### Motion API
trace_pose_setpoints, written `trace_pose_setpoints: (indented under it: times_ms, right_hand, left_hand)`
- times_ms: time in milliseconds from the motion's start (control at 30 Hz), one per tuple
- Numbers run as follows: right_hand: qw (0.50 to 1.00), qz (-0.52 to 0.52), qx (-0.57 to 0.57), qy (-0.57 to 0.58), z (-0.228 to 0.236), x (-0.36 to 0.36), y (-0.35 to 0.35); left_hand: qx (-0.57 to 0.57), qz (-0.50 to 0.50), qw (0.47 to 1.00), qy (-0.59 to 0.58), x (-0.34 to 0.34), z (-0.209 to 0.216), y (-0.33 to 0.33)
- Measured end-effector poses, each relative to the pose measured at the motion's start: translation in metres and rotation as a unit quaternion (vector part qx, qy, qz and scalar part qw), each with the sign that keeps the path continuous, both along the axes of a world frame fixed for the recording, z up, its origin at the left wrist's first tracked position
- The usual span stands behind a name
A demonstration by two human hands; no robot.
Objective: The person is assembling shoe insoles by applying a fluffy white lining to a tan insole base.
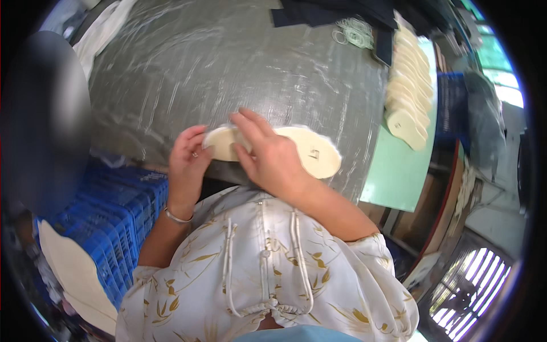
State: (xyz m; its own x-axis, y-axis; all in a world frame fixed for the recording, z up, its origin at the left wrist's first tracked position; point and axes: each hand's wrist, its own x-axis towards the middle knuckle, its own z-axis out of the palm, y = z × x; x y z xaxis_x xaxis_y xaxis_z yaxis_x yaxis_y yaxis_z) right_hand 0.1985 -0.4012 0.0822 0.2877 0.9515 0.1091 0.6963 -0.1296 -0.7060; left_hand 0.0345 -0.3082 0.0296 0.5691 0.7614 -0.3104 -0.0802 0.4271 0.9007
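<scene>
A cream insole [310, 151] with a dark handwritten mark near its wide end lies at the table's near edge. My left hand [190, 154] pinches its narrow left end between thumb and fingers. Across its middle rests my right hand [268, 149], thumb toward the near edge and fingers reaching over the far edge. The fingertips' exact contact is partly hidden by the hand. A thin whitish rim shows along the insole's far side.
Overlapping cream insoles [407, 85] lie in a row on a pale green board [399, 176] at the right. A coil of pale rings [354, 33] and dark cloth [330, 12] sit at the back of the grey table [228, 62]. Blue crates [114, 222] stand at lower left.
</scene>
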Motion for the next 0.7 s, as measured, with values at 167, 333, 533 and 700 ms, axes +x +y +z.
trace_pose_setpoints:
  times_ms: [167, 333, 533, 700]
  right_hand:
    - [0.991, -0.119, 0.065, -0.018, 0.002, 0.031, -0.051]
    - [0.959, -0.243, -0.072, 0.13, -0.013, 0.074, -0.134]
    - [0.925, -0.215, -0.128, 0.284, -0.028, 0.07, -0.173]
    - [0.943, -0.19, -0.09, 0.259, -0.028, 0.068, -0.172]
  left_hand:
    - [0.05, -0.016, 0.998, -0.034, -0.02, -0.009, 0.009]
    - [0.059, -0.04, 0.996, -0.051, -0.025, -0.015, 0.01]
    - [0.091, -0.087, 0.985, -0.116, -0.03, -0.02, 0.014]
    - [0.107, -0.08, 0.986, -0.098, -0.032, -0.023, 0.017]
